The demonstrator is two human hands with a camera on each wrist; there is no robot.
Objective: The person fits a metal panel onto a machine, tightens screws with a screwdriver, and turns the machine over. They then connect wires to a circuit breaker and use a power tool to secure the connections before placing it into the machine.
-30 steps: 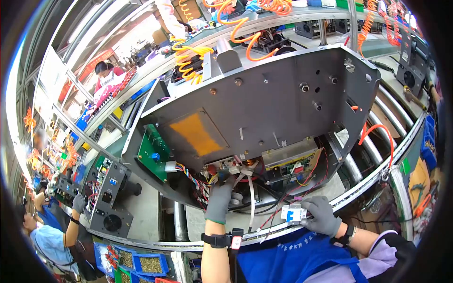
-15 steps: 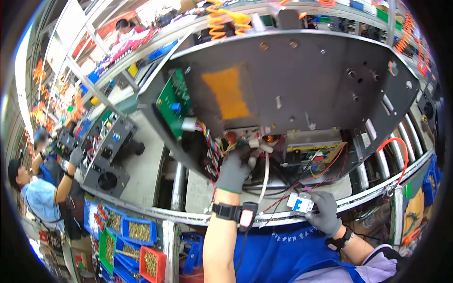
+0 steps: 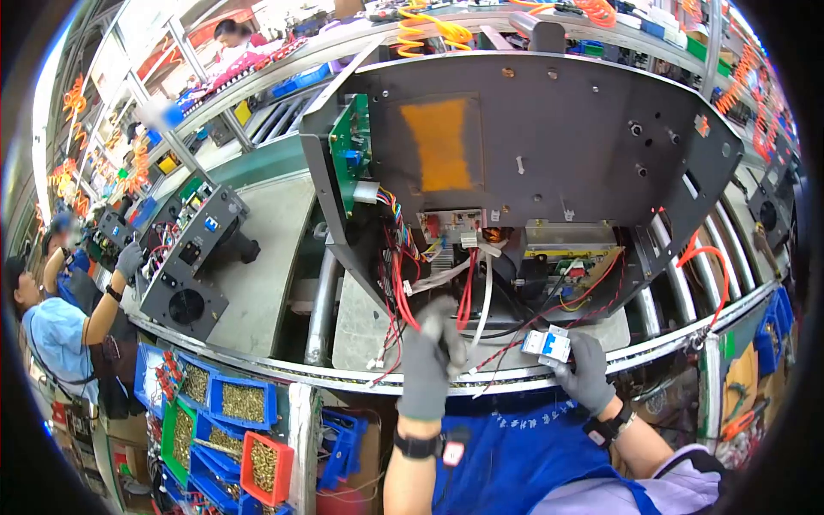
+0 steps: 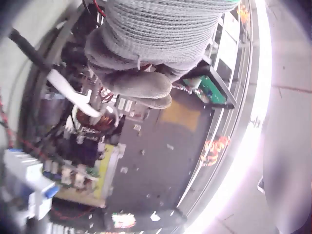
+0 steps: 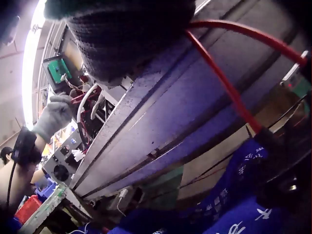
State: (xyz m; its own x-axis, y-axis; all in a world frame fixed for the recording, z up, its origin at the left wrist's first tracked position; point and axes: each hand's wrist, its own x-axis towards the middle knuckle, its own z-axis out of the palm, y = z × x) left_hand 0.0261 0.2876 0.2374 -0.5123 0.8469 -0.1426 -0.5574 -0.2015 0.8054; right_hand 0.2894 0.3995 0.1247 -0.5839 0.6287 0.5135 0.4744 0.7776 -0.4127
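Note:
My left hand [image 3: 427,369] is in front of a dark metal housing [image 3: 584,146], its fingers round red wires [image 3: 466,296] that run taut out of the housing. Curled fingers of the left hand [image 4: 141,73] show in the left wrist view; the wires inside them are hidden. My right hand [image 3: 588,378] pinches a white breaker with a blue switch [image 3: 549,343] at the housing's front edge. The breaker [image 4: 29,183] also appears at lower left in the left wrist view. In the right wrist view, the right hand [image 5: 129,41] is dark and its fingertips are hidden.
Rollers [image 3: 322,313] and a front metal rail [image 3: 343,376] lie under and before the housing. A smaller fan unit [image 3: 193,275] stands at left. Blue screw bins [image 3: 245,402] and a red bin [image 3: 266,468] sit below. Another person [image 3: 64,330] works at far left.
My left hand has come out of the housing towards the front rail, drawing the red wires with it. My right hand still holds the breaker. The head view has shifted.

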